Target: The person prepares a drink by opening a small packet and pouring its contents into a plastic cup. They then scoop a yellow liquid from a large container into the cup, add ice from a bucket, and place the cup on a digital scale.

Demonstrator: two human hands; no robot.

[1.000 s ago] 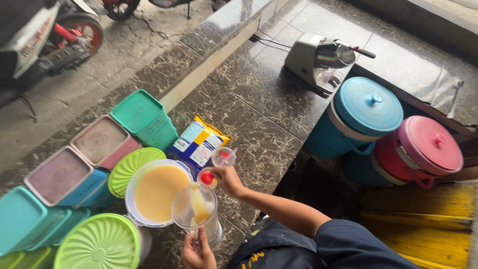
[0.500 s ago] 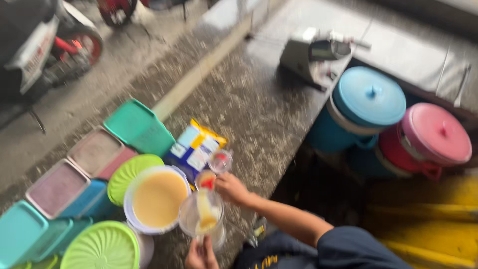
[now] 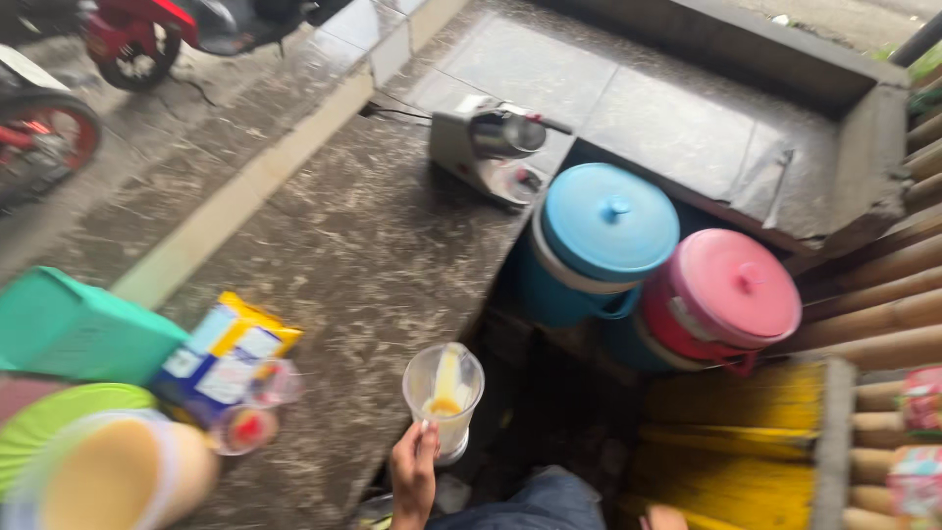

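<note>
My left hand [image 3: 413, 478] comes up from the bottom edge and grips a clear plastic cup [image 3: 444, 395] near its base. The cup stands upright at the edge of the dark stone counter [image 3: 373, 245], with a little yellow liquid at the bottom and a yellow streak on its wall. My right hand is out of view. Left of the cup stand a small clear cup with red contents [image 3: 243, 429] and a yellow and blue carton [image 3: 231, 355]. A blurred white bowl of beige-yellow liquid [image 3: 113, 478] sits at the lower left corner.
A blue lidded bucket [image 3: 601, 236] and a pink lidded bucket [image 3: 728, 292] stand right of the counter, below it. A grey metal machine [image 3: 486, 147] sits at the counter's far end. Teal tub [image 3: 74, 329], green lid [image 3: 54, 422], yellow crate [image 3: 731, 442], motorbike wheel [image 3: 44, 137].
The view has swung to the right. The cup in my left hand has moved right, away from the bowl. My right hand, which was by the small red cup, has left the view.
</note>
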